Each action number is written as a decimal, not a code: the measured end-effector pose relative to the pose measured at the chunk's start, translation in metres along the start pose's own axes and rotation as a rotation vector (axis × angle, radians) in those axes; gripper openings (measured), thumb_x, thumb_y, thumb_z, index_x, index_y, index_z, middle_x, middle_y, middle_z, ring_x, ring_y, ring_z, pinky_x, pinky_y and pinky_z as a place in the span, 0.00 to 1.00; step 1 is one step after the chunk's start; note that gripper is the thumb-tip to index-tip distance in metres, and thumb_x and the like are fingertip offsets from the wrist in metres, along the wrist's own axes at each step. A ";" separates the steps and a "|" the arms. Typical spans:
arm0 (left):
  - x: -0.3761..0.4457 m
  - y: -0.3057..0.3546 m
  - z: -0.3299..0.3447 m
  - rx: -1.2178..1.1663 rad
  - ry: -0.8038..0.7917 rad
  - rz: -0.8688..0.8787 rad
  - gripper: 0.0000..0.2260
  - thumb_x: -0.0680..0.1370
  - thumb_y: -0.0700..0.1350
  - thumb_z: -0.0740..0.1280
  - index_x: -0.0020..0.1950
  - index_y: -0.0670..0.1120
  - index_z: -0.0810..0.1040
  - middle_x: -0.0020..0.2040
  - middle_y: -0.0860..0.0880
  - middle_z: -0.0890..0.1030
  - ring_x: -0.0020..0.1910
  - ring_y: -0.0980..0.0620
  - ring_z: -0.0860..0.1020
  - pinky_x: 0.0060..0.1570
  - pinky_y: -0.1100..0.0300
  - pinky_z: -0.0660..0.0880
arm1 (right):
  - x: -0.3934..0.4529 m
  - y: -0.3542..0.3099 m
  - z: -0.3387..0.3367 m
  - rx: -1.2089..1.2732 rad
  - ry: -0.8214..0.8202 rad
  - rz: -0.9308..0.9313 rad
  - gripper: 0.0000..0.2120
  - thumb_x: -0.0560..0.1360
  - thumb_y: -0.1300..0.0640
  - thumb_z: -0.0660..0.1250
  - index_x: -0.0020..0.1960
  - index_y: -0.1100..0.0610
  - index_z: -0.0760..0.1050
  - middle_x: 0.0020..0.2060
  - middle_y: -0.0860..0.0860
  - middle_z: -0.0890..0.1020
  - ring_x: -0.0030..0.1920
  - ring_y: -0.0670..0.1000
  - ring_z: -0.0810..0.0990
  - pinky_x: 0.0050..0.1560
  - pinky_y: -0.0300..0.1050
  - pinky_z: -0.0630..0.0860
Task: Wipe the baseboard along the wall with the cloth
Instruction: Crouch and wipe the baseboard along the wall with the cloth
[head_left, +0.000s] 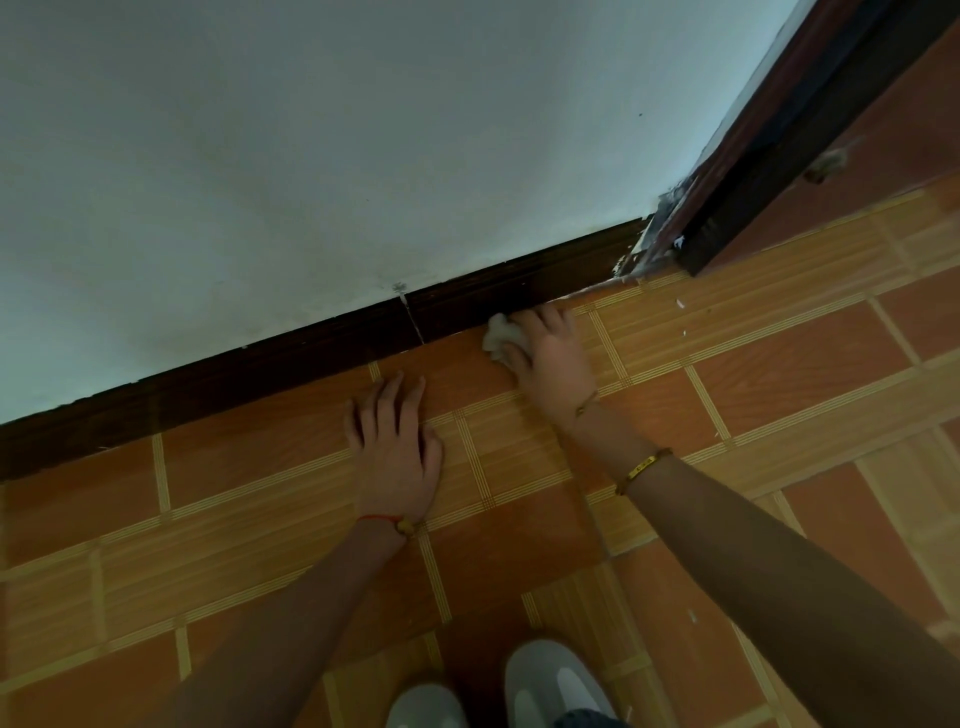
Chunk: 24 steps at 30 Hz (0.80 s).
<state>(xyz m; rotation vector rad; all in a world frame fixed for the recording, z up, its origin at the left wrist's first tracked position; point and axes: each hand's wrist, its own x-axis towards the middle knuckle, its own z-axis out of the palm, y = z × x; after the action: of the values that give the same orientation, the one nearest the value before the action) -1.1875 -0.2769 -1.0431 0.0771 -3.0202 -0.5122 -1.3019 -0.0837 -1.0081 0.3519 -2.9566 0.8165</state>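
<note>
Right hand (553, 356) was bunched around a small pale cloth (497, 335), pressing it at the foot of the dark baseboard (322, 345). Left hand (395, 441) lay flat, fingers spread, on the floor (779, 374) nearby.

A pale wall (311, 156) fills the upper left of the frame. At the upper right a dark door frame (769, 171) runs down to the floor, with chipped white patches at its foot. Orange and tan floor tiles (779, 374) cover the lower half, and two light grey shoes (550, 686) show at the bottom edge.
</note>
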 end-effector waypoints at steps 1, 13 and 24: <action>0.000 0.000 0.000 -0.006 -0.001 0.002 0.24 0.81 0.49 0.55 0.76 0.45 0.68 0.75 0.43 0.68 0.75 0.42 0.64 0.76 0.37 0.53 | 0.002 0.006 -0.005 0.005 0.010 0.016 0.15 0.75 0.58 0.68 0.61 0.61 0.76 0.56 0.59 0.76 0.57 0.59 0.71 0.57 0.49 0.69; -0.005 -0.007 -0.007 -0.085 0.003 -0.015 0.23 0.80 0.48 0.56 0.74 0.45 0.70 0.74 0.43 0.68 0.75 0.41 0.64 0.77 0.37 0.52 | 0.013 0.005 -0.008 -0.026 0.191 0.431 0.18 0.79 0.56 0.63 0.65 0.64 0.70 0.63 0.62 0.72 0.61 0.61 0.68 0.62 0.50 0.66; -0.035 -0.046 -0.021 0.049 0.083 -0.212 0.23 0.80 0.48 0.55 0.73 0.43 0.70 0.72 0.41 0.71 0.72 0.39 0.67 0.73 0.33 0.57 | -0.009 -0.071 0.050 0.057 -0.051 -0.058 0.14 0.74 0.59 0.68 0.58 0.62 0.75 0.54 0.61 0.76 0.53 0.60 0.72 0.55 0.48 0.66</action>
<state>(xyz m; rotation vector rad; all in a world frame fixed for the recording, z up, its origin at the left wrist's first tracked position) -1.1493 -0.3254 -1.0409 0.4144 -2.9584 -0.4386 -1.2759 -0.1670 -1.0163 0.4666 -2.9585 0.8997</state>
